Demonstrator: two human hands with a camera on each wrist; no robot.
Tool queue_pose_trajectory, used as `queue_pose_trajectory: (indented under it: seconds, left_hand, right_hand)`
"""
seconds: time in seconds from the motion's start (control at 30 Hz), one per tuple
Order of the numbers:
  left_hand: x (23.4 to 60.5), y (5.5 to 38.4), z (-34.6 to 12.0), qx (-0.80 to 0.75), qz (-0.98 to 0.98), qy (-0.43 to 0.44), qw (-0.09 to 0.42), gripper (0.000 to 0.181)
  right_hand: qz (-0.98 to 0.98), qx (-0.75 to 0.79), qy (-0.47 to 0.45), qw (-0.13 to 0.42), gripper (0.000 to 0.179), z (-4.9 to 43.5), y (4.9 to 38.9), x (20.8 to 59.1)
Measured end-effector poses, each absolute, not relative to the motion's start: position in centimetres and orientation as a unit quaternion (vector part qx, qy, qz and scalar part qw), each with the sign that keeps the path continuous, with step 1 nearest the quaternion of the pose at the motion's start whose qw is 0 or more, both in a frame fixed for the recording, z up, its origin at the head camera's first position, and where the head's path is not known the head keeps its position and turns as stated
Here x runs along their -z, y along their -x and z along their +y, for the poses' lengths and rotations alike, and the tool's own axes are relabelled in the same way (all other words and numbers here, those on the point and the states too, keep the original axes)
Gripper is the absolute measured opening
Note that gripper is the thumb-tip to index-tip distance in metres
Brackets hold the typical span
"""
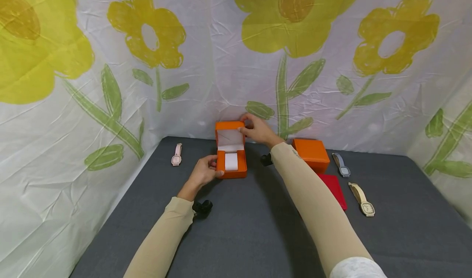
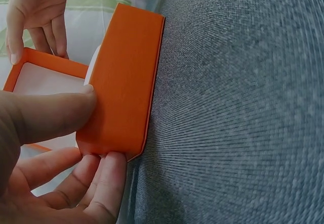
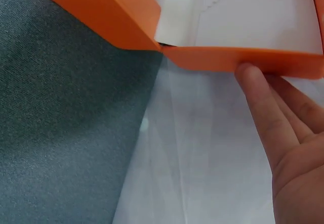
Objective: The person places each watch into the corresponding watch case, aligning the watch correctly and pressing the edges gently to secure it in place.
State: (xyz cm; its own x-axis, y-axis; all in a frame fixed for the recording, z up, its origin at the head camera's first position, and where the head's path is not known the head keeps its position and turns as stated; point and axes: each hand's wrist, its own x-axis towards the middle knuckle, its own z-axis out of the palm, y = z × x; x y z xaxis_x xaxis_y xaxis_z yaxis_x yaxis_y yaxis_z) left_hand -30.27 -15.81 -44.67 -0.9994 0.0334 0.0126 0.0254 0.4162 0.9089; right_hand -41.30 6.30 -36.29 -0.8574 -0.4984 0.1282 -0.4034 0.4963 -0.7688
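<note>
Left of centre in the head view, the left hand point(image 1: 204, 170) grips the box point(image 1: 241, 158), probably steadying it. The box stands open mid-frame; at its upper right, the right hand point(image 1: 259, 129) pinches the lid point(image 1: 225, 125), likely keeping it raised. Only the right wrist view shows the hinge point(image 3: 162, 48) side-on.

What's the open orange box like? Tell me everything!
The open orange box looks smooth and leathery, with white lining inside its raised lid and a white cushion in its base. It sits toward the back of the dark grey table. The left hand grips the base; the right hand holds the lid.
</note>
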Motion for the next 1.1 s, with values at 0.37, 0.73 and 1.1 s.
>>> queue_pose_trajectory:
  seconds: [0.37,0.73,1.1]
  left_hand:
    - [44.8,30.4,-15.8,-0.530,0.848,-0.017,0.004,0.067]
    - [44.4,30.2,-16.1,-0.514,0.857,-0.032,-0.010,0.062]
    - [42.3,29.5,-18.3,-0.438,0.896,-0.067,-0.022,0.060]
  right_hand:
    - [0.880,0.419,0.225,0.022,0.050,6.2,40.6,36.8]
    - [0.899,0.412,0.145,-0.035,0.037,6.4,38.0,38.0]
    - [0.928,0.325,0.182,0.004,0.035,6.3,35.8,39.8]
